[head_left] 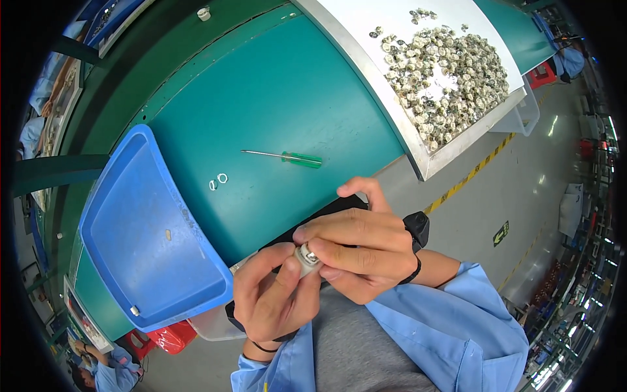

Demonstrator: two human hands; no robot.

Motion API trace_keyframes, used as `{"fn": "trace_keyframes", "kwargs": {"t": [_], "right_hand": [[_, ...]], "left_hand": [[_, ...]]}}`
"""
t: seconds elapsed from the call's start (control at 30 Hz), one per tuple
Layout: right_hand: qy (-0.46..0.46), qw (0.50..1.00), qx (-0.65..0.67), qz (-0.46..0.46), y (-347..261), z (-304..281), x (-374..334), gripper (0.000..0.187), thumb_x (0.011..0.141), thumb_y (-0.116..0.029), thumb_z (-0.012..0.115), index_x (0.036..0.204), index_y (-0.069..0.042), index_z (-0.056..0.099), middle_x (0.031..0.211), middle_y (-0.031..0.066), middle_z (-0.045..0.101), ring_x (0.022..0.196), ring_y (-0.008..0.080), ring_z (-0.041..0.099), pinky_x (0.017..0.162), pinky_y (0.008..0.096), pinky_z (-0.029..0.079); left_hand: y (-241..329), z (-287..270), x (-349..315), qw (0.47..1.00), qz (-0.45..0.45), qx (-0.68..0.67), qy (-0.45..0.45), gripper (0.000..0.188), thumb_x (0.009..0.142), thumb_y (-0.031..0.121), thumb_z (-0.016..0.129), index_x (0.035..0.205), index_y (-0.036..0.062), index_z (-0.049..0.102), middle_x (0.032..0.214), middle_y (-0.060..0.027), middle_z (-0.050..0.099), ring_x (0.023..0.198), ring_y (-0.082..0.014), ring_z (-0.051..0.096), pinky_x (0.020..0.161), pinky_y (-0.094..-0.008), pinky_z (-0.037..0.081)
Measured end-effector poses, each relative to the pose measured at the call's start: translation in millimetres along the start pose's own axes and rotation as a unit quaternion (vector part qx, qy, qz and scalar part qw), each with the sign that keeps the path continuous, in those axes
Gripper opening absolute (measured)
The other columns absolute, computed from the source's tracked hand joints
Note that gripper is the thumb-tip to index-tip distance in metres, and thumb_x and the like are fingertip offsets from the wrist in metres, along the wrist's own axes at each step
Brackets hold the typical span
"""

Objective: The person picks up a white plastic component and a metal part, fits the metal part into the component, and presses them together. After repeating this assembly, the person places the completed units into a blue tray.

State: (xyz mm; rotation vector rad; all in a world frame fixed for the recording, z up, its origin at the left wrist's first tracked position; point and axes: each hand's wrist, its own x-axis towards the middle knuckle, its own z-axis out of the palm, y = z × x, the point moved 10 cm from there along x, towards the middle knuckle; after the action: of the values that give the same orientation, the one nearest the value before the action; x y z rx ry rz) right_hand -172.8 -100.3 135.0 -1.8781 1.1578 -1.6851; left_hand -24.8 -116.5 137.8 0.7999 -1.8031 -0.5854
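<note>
A small white cylindrical part (309, 267) sits between both hands, pinched in the left hand's (273, 295) thumb and fingers. The right hand's (366, 256) thumb and fingertips close on its metal-lined top, covering much of it. Beyond the hands, a green-handled screwdriver (302, 159) lies on the counter (326, 85).

We see a small, whitish, cylindrical part (307, 266), apparently smooth plastic with shiny metal inside; a smooth, satiny green surface (294, 85); a scuffed, slightly glossy blue plastic tray (140, 228); a metal-shafted, green-plastic-handled screwdriver (302, 159); and matt light-blue cloth sleeves (450, 320).
</note>
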Motion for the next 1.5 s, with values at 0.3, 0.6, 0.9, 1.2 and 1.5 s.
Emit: {"fn": "trace_keyframes", "kwargs": {"t": [0.3,0.6,0.9,1.2,1.5], "right_hand": [[0.009,0.999,-0.03,-0.011,-2.0,2.4,-4.7,0.03,0.081,-0.012,0.074,0.11,-0.004,0.069,0.098,0.0141,0.075,0.085,0.0248,0.075,0.104,0.0512,0.033],[-0.013,0.989,-0.118,0.083,3.5,3.7,5.1,0.036,0.071,-0.025,0.081,0.099,-0.005,0.071,0.089,0.0075,0.073,0.087,0.0247,0.073,0.105,0.0522,0.031],[-0.034,0.961,-0.259,0.094,5.8,-1.9,15.5,0.027,0.063,-0.023,0.078,0.085,-0.008,0.071,0.092,0.0049,0.072,0.084,0.0226,0.071,0.104,0.0551,0.034],[-0.053,0.981,-0.186,-0.005,-3.0,-2.5,16.5,0.022,0.067,-0.022,0.074,0.083,-0.008,0.07,0.09,0.002,0.069,0.083,0.0193,0.069,0.101,0.0571,0.037],[-0.124,0.965,-0.225,-0.05,-8.9,-0.5,18.5,0.015,0.066,-0.019,0.073,0.074,-0.008,0.069,0.084,0.0015,0.067,0.082,0.0172,0.067,0.096,0.0559,0.042]], "left_hand": [[-0.8,5.4,-2.0,0.999,0.003,0.001,-0.034,0.042,0.079,-0.006,0.077,0.118,0.0019,0.064,0.109,-0.0229,0.06,0.087,-0.0247,0.066,0.072,-0.0308,0.057],[-12.3,8.7,-14.2,0.999,-0.033,0.026,0.015,0.042,0.075,-0.002,0.084,0.108,0.0021,0.058,0.108,-0.0191,0.06,0.089,-0.0222,0.064,0.071,-0.0289,0.054],[-16.6,22.2,-13.0,0.997,-0.075,-0.002,0.005,0.035,0.076,0.004,0.081,0.103,0.0014,0.059,0.109,-0.0153,0.062,0.093,-0.0222,0.062,0.076,-0.0322,0.052],[-52.3,61.4,-56.2,0.75,-0.411,-0.504,-0.123,0.053,0.104,0.038,0.038,0.125,-0.0088,0.051,0.118,-0.0166,0.06,0.111,-0.0229,0.058,0.096,-0.0333,0.044],[-37.6,63.1,-50.8,0.814,-0.405,-0.373,-0.185,0.057,0.108,0.032,0.031,0.142,-0.0134,0.037,0.133,-0.019,0.053,0.121,-0.0231,0.054,0.103,-0.0352,0.041]]}}
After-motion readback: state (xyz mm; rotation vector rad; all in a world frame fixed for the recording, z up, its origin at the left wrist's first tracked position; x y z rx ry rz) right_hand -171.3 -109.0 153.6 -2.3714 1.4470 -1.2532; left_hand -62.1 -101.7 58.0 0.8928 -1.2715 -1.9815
